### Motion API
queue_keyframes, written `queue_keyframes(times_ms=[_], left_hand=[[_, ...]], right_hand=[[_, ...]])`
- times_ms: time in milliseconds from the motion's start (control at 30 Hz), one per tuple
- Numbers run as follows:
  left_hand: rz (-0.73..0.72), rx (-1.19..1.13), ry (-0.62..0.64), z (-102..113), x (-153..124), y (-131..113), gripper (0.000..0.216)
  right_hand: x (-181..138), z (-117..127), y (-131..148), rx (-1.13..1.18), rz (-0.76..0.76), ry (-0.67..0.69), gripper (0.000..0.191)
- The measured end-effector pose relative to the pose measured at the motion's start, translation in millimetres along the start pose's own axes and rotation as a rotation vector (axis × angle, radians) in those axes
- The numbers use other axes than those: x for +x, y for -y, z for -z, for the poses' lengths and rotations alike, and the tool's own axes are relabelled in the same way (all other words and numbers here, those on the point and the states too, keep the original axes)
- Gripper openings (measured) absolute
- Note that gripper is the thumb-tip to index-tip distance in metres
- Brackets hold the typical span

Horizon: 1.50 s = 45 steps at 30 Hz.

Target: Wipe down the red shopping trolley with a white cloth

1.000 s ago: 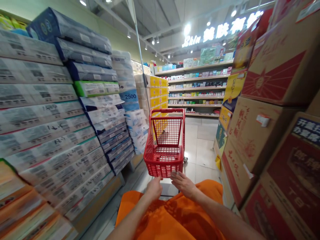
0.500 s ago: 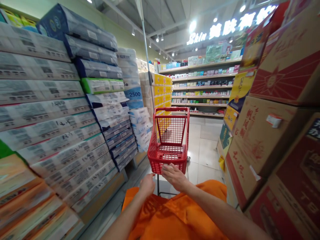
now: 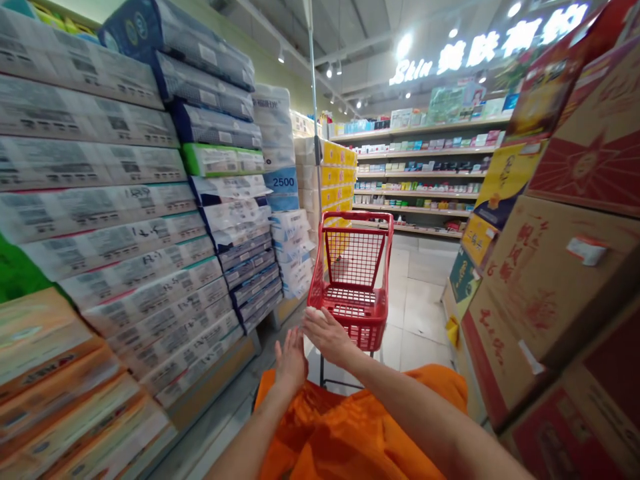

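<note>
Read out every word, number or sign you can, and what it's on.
"Skin 美肤有约": lit sign overhead.
"2500": blue pack on the left.
"帆风顺": brown carton on the right.
Too blurred: handwriting on the white packs, and most other print.
Too small: labels on the shelf goods.

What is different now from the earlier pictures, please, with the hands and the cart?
The left hand, loosely closed before, has opened its fingers. The right hand has moved left across the basket's near side, close to the left hand. The red cart and surrounding stacks appear farther right, as the view turned left. The cart stays upright ahead.
</note>
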<state>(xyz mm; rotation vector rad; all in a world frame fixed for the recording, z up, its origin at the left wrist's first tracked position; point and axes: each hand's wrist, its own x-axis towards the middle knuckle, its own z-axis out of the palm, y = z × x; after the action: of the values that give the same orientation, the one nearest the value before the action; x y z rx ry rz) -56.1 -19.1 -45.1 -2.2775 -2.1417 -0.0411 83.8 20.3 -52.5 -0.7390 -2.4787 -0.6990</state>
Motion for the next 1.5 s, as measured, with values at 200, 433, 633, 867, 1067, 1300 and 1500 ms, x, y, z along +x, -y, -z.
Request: queue_keyframes(times_ms=[200, 433, 633, 867, 1067, 1300, 1500], left_hand=[[-0.066, 0.024, -0.063, -5.6, -4.3, 8.7, 0.066], [-0.097, 0.027, -0.073, -7.2, -2.9, -9.6, 0.065], [-0.207, 0.007, -0.043, -4.8, -1.4, -33.2, 0.064], [-0.251, 0.033, -0.048, -12.0, -0.7, -46.5, 0.065], [-0.314, 0.019, -0.056, -13.0, -1.7, -54.5, 0.065], [-0.244, 0.003, -0.053, -10.0, -0.7, -49.9, 0.065], [-0.188, -0.001, -0.056, 0.1, 0.3, -37.4, 0.066]], right_hand=[[-36.4, -19.5, 12.3, 0.0, -0.004, 0.124, 0.019], [-61.3, 13.5, -8.7, -0.063, -0.079, -0.047, 0.032], [-112.4, 5.5, -7.3, -0.044, -0.065, 0.055, 0.022], [-103.3, 35.2, -34.0, -0.096, -0.122, -0.071, 0.031], [-120.7, 16.3, -17.6, -0.033, -0.07, -0.007, 0.023], [-102.4, 27.3, -25.9, -0.049, -0.119, -0.05, 0.03], [-90.8, 21.9, -16.2, -0.012, -0.073, 0.025, 0.025]])
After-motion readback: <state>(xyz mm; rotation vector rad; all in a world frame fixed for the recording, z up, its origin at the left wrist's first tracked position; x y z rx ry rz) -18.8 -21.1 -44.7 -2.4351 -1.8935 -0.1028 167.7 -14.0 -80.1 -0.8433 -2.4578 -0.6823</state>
